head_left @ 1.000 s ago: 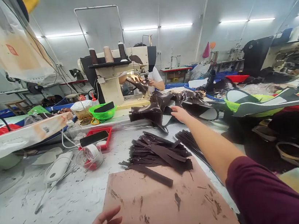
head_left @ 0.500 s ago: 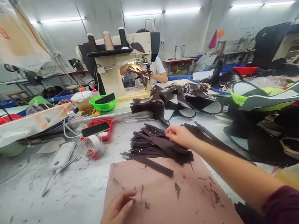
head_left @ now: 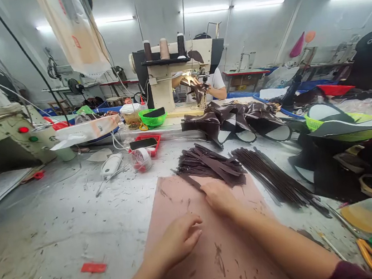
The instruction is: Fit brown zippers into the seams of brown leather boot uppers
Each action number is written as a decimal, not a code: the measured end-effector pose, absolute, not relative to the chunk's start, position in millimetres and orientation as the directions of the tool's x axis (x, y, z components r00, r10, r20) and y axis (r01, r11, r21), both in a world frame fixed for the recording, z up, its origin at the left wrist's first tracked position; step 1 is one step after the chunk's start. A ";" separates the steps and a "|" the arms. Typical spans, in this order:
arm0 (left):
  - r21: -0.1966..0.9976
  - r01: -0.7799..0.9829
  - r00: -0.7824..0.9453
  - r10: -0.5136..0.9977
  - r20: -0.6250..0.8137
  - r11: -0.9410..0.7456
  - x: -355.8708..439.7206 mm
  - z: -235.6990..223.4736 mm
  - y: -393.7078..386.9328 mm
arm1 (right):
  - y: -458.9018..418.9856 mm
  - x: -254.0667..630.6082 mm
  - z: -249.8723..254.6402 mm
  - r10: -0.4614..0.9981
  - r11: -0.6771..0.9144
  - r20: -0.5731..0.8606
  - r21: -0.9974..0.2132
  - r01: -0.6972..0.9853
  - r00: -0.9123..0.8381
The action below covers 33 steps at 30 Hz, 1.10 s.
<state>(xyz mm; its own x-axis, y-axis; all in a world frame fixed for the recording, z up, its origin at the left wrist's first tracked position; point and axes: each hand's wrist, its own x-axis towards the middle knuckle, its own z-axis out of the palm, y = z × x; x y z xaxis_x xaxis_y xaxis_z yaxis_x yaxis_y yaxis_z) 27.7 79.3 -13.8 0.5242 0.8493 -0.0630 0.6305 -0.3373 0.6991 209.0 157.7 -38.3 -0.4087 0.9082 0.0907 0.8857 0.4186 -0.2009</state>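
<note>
My right hand [head_left: 219, 197] is over a pinkish board [head_left: 166, 201], its fingers closed on the near end of a dark brown strip [head_left: 191, 182]. The strip's far end reaches to the left side of a loose pile of dark strips [head_left: 206, 162] at the board's back edge. Low over the board, my left hand [head_left: 180, 236] holds nothing; its thumb and forefinger are apart. Long, narrow dark strips [head_left: 273, 176] lie in a bundle to the right of the board.
Glossy brown boot pieces [head_left: 204, 125] lie behind the pile. A person [head_left: 218, 85] works at a sewing machine [head_left: 162, 87] opposite. Left stand a red tray [head_left: 155, 149] and a clear tape roll [head_left: 141, 159]. A glue bottle [head_left: 367, 216] and scissors [head_left: 368, 252] lie right.
My right hand has come from the pile down onto the board, to the strip lying there. My left hand has moved closer to it. The view has turned left.
</note>
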 end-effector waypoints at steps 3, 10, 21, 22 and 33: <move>0.713 0.604 0.542 0.840 -0.038 -0.357 31.2 -10.0 65.2 | 157.6 194.4 -31.7 0.904 0.428 0.099 -0.201 0.881 -0.417; 0.731 0.616 0.485 0.873 -0.059 -0.293 15.9 -3.4 37.8 | 146.9 176.1 -27.0 0.888 0.453 0.083 -0.322 0.831 -0.452; 0.447 0.781 0.399 0.899 0.179 -0.436 -8.6 -33.2 17.4 | 42.6 248.5 -10.7 0.877 0.339 0.072 -0.792 0.507 -0.475; 0.431 0.792 0.413 0.900 0.143 -0.432 -6.0 -32.5 16.7 | 39.2 262.0 -14.2 0.884 0.299 -0.011 -0.754 0.584 -0.467; 0.279 0.864 0.427 0.904 0.034 -0.419 59.7 -21.3 57.3 | 31.5 256.5 -27.6 0.930 0.356 0.119 -0.044 0.934 -0.349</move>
<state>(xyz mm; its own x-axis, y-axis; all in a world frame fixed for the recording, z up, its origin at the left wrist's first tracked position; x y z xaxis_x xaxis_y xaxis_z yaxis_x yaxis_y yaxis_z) 59.7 57.3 -21.3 0.4267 0.9037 0.0344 0.8642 -0.4187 0.2789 256.5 31.5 -27.6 -0.3485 0.9298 0.1187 0.9336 0.3556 -0.0438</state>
